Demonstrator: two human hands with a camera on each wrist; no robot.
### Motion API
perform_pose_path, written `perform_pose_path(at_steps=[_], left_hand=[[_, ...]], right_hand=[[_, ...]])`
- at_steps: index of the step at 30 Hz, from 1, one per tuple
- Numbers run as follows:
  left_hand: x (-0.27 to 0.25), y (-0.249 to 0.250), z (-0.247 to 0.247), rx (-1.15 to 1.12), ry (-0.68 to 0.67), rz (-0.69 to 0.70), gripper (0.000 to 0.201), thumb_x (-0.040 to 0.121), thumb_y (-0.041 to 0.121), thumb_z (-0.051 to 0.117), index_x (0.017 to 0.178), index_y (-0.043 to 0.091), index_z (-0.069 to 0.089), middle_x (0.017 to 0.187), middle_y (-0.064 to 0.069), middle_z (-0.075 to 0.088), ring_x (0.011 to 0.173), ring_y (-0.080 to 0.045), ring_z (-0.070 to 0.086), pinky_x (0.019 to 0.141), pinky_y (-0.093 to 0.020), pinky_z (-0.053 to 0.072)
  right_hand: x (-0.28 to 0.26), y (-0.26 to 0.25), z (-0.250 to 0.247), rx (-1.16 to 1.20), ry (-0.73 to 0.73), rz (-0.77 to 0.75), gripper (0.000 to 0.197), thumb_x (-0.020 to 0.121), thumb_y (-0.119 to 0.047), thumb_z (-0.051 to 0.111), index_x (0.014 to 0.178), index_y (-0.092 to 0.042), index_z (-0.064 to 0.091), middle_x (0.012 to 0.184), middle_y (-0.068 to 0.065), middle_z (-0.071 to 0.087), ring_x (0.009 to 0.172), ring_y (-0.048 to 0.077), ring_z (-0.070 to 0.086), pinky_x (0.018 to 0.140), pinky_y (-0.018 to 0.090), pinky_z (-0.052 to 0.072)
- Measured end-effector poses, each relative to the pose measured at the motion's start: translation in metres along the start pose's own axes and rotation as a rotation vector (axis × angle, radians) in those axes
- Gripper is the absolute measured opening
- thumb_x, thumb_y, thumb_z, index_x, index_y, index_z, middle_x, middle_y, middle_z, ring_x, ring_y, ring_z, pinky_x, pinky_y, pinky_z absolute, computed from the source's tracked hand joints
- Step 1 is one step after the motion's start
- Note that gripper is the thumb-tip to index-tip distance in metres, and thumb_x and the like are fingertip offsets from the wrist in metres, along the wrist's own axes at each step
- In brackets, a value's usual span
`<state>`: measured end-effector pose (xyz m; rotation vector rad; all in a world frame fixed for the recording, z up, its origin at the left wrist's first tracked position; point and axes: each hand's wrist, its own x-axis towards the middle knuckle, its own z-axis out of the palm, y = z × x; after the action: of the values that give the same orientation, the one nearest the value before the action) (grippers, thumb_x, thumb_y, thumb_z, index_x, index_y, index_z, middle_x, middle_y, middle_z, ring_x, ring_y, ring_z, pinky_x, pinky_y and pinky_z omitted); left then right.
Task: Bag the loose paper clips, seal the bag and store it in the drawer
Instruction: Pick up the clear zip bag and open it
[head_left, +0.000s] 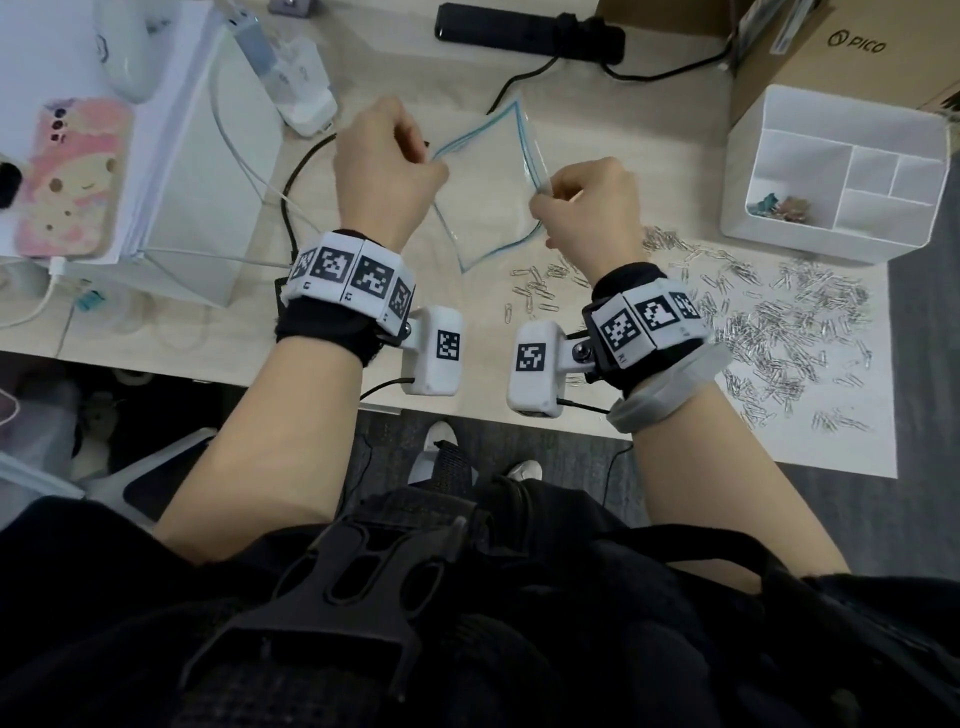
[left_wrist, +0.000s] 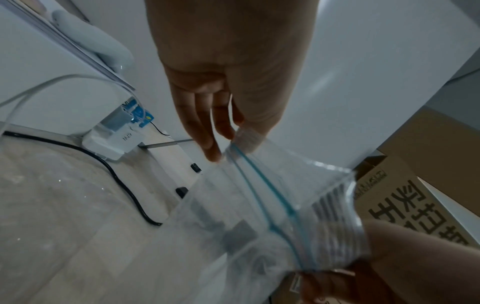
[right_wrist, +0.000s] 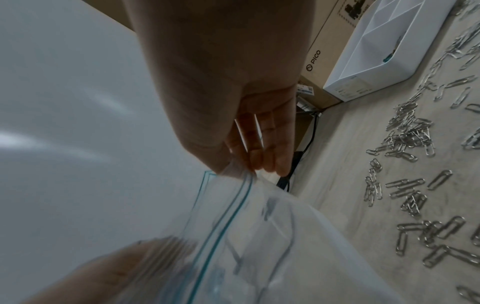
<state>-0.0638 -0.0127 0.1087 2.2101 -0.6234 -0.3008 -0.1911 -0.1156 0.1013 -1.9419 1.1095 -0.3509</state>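
Observation:
A clear zip bag (head_left: 488, 197) with a blue seal strip hangs in the air between my hands above the desk. My left hand (head_left: 387, 166) pinches its top edge on the left; in the left wrist view thumb and fingers (left_wrist: 228, 131) pinch the ribbed lip of the bag (left_wrist: 272, 195). My right hand (head_left: 582, 205) pinches the opposite lip, seen in the right wrist view as fingers (right_wrist: 249, 160) on the bag (right_wrist: 246, 236). The bag looks empty. Several loose silver paper clips (head_left: 779, 322) lie scattered on the desk at the right, also the paper clips (right_wrist: 410, 195).
A white divided organizer (head_left: 841, 171) with a few coloured clips stands at right, a cardboard box (head_left: 841, 47) behind it. A white drawer unit (head_left: 171, 156) with a phone (head_left: 72, 176) on top stands at left. A black power strip (head_left: 530, 31) and cables lie behind.

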Motion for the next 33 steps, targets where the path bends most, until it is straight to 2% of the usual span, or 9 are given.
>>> perform_pose_path(at_steps=[4,7,13,15,17,21,24,29,33], left_hand=[[-0.013,0.001,0.015,0.012,-0.032,0.081,0.031,0.063,0.011,0.059,0.060,0.031,0.035,0.062,0.014,0.047,0.069,-0.018,0.055,0.066,-0.031,0.046],[-0.023,0.003,0.025,0.084,-0.018,0.133,0.024,0.064,0.007,0.054,0.069,0.027,0.041,0.079,0.010,0.051,0.072,-0.018,0.055,0.065,-0.026,0.038],[-0.037,0.009,0.034,0.172,0.084,0.178,0.027,0.064,-0.003,0.044,0.074,0.020,0.054,0.103,-0.008,0.057,0.076,-0.027,0.059,0.069,-0.036,0.046],[-0.041,0.016,0.043,0.196,0.053,0.198,0.025,0.067,-0.003,0.046,0.076,0.017,0.058,0.107,-0.007,0.057,0.082,-0.026,0.060,0.071,-0.036,0.047],[-0.044,0.023,0.053,0.172,-0.008,0.253,0.025,0.071,-0.003,0.050,0.075,0.019,0.063,0.111,-0.003,0.055,0.095,-0.020,0.058,0.078,-0.032,0.047],[-0.041,0.038,0.069,0.195,-0.257,0.421,0.038,0.082,-0.006,0.048,0.092,0.022,0.072,0.132,0.002,0.050,0.124,-0.016,0.043,0.101,-0.019,0.031],[-0.034,0.048,0.082,0.230,-0.433,0.456,0.048,0.077,-0.010,0.041,0.110,0.015,0.067,0.136,0.001,0.051,0.126,-0.018,0.045,0.107,-0.024,0.032],[-0.033,0.063,0.099,0.198,-0.679,0.466,0.061,0.070,-0.012,0.045,0.126,0.009,0.054,0.135,-0.004,0.051,0.108,-0.020,0.059,0.086,-0.025,0.047],[-0.030,0.067,0.102,0.172,-0.803,0.556,0.065,0.069,-0.013,0.051,0.129,0.011,0.050,0.136,-0.004,0.047,0.098,-0.020,0.063,0.068,-0.022,0.047]], right_hand=[[-0.006,0.008,-0.004,-0.035,-0.051,-0.053,0.013,0.068,-0.010,0.051,0.061,-0.003,0.059,0.069,0.024,0.064,0.071,0.041,0.067,0.061,0.053,0.056],[-0.008,0.019,-0.011,-0.088,-0.077,-0.017,0.017,0.067,-0.004,0.047,0.052,-0.011,0.042,0.063,0.020,0.053,0.069,0.039,0.066,0.056,0.046,0.053],[-0.008,0.058,-0.040,-0.103,-0.013,0.124,0.017,0.076,0.004,0.050,0.065,-0.005,0.058,0.077,0.019,0.067,0.070,0.034,0.071,0.045,0.026,0.049],[-0.012,0.063,-0.048,-0.074,0.050,0.137,0.019,0.071,-0.001,0.052,0.057,-0.013,0.053,0.074,0.017,0.065,0.072,0.038,0.069,0.057,0.037,0.057],[-0.021,0.064,-0.057,-0.053,0.104,0.138,0.016,0.067,-0.009,0.053,0.052,-0.015,0.051,0.067,0.014,0.062,0.070,0.038,0.068,0.064,0.047,0.059],[-0.034,0.063,-0.073,-0.007,0.168,0.149,0.020,0.064,-0.023,0.052,0.048,-0.012,0.045,0.057,0.013,0.049,0.061,0.040,0.065,0.060,0.052,0.057],[-0.039,0.063,-0.080,0.055,0.197,0.209,0.025,0.069,-0.023,0.056,0.050,-0.012,0.042,0.057,0.013,0.052,0.059,0.038,0.068,0.058,0.052,0.058],[-0.050,0.064,-0.079,0.123,0.255,0.274,0.023,0.068,-0.025,0.059,0.056,-0.009,0.049,0.056,0.010,0.049,0.052,0.026,0.069,0.060,0.051,0.057],[-0.066,0.069,-0.075,0.152,0.416,0.353,0.033,0.060,-0.041,0.056,0.048,-0.012,0.046,0.051,0.009,0.050,0.065,0.040,0.067,0.064,0.056,0.056]])
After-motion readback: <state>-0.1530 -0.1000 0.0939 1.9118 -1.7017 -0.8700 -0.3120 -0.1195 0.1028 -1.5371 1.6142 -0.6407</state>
